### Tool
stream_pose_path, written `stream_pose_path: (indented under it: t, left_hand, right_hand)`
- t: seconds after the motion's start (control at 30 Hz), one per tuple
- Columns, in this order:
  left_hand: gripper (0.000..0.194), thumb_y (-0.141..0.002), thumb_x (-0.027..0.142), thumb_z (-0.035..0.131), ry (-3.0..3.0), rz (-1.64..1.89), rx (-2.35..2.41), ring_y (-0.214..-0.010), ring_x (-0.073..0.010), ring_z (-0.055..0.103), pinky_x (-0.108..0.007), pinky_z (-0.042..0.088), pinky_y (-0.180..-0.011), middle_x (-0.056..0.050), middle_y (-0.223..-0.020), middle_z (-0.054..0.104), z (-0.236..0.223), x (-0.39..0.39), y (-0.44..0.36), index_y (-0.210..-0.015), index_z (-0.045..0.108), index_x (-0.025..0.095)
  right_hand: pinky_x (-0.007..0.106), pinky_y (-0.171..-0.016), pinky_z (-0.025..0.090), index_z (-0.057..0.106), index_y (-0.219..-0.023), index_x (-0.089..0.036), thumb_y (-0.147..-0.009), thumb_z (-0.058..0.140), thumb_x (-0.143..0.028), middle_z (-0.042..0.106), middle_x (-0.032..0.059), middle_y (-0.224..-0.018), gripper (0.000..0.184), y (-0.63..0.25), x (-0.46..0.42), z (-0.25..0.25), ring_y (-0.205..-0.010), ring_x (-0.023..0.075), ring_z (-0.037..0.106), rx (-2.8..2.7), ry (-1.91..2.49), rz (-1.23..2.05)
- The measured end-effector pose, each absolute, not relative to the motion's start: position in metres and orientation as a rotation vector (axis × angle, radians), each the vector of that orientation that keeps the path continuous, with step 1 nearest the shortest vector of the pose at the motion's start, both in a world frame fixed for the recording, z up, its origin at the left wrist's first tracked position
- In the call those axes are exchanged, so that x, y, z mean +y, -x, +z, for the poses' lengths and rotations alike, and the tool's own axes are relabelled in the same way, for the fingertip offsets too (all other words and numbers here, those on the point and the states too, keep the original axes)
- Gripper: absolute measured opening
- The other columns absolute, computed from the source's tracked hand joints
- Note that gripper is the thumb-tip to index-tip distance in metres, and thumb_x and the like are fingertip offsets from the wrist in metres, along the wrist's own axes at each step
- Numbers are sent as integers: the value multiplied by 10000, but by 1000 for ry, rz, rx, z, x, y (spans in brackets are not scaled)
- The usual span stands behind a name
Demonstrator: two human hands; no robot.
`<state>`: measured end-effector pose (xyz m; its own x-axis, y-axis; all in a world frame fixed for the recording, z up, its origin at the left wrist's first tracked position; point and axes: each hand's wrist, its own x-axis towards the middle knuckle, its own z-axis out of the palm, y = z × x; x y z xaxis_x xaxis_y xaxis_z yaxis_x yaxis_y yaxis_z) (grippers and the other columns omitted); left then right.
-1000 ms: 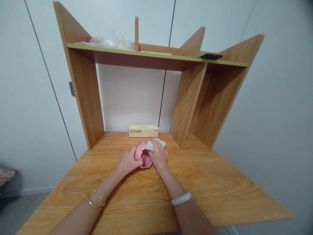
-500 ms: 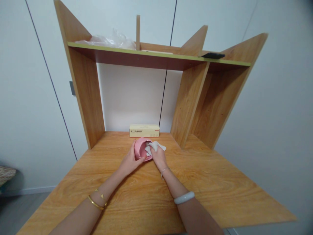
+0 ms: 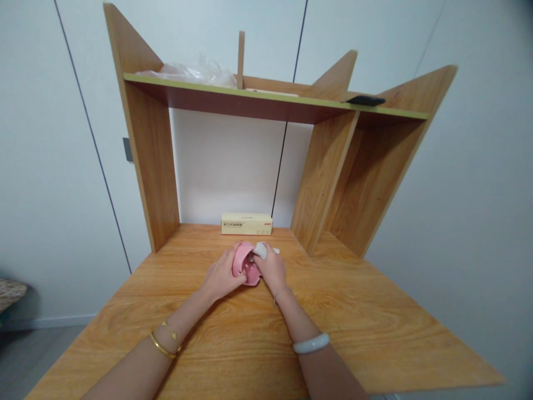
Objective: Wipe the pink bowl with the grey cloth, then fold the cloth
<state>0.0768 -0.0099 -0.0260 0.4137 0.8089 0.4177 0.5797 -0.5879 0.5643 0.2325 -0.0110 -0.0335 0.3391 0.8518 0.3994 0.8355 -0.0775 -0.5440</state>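
Note:
A pink bowl (image 3: 252, 274) with a wavy, notched rim is tipped on its side, its opening turned toward me and to the right. My left hand (image 3: 223, 274) grips it from the left, thumb at the near rim and fingers around the outside. In my right hand (image 3: 272, 269) is a bunched white cloth (image 3: 261, 250), pressed against the bowl's upper right rim. Those right fingertips are partly hidden behind the cloth and the rim. Whether the bowl touches the tabletop, I cannot tell.
Behind the bowl, a cream cling-film-style box (image 3: 246, 224) stands on the wooden desk (image 3: 233, 344). A wooden shelf unit (image 3: 156, 166) rises at the back. Its upper board carries a clear plastic bag (image 3: 197, 73) and a dark flat object (image 3: 366, 100).
The bowl has turned and come slightly nearer, showing more of its inside. My right hand has moved the cloth from inside the bowl to its upper right rim.

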Motion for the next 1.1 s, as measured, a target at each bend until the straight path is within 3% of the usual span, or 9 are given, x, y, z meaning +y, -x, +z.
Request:
stream_pose_path:
  t: [0.13,0.27,0.5,0.67,0.87,0.97,1.1]
  left_hand:
    - [740,-660,210,534,-2294,1004,1255,-1108,-264,484,-370,379,-928,-92,-1295,450,-30,-5,-77,-1350,266,191]
    - [728,-658,189,513,-2267,991,1287,-1112,-259,485,-358,376,-936,-81,-1294,456,-32,-2,-75,-1346,276,193]
    - [778,-636,181,512,-2368,939,1132,-1155,-250,443,-370,346,-965,-85,-1324,421,-29,-1,-70,-1364,237,201]
    - [761,-677,201,506,-2405,936,1134,-1114,-249,473,-372,358,-946,-90,-1281,456,-31,1,-68,-1376,204,213]
    - [703,-811,427,435,-2301,1092,1174,-1069,-256,499,-393,407,-879,-136,-1253,438,-37,7,-67,-1387,114,184]
    - [805,-780,486,489,-2207,1122,1163,-1107,-265,473,-384,406,-889,-159,-1282,405,-40,8,-69,-1385,70,159]
    - [816,-734,472,560,-2141,1129,1047,-1115,-253,479,-356,404,-906,-154,-1268,438,-42,4,-74,-1351,146,135]
  right_hand:
    - [222,-598,360,542,-996,-218,-732,520,-261,652,35,-851,268,-232,-3,-39,-780,175,588,-1488,1894,186]
    - [240,-595,361,535,-1030,-220,-737,519,-277,647,41,-855,299,-228,-7,-38,-781,192,589,-1475,1956,139]
    - [262,-809,360,524,-1092,-233,-730,532,-202,588,41,-1076,364,-227,-18,-31,-1016,185,503,-1567,1698,-207]
    - [257,-690,377,558,-1039,-239,-740,547,-303,643,33,-942,306,-227,-17,-30,-884,198,569,-1515,1820,-33]
    - [254,-640,375,566,-1005,-214,-755,521,-326,657,59,-864,278,-228,-13,-36,-818,211,586,-1383,1828,52]
    - [245,-637,395,568,-988,-197,-772,473,-296,658,62,-854,256,-229,-9,-40,-790,191,588,-1274,1749,133]
    - [237,-634,422,592,-905,-180,-776,430,-299,658,49,-814,239,-230,-4,-46,-739,169,594,-1247,1568,238]
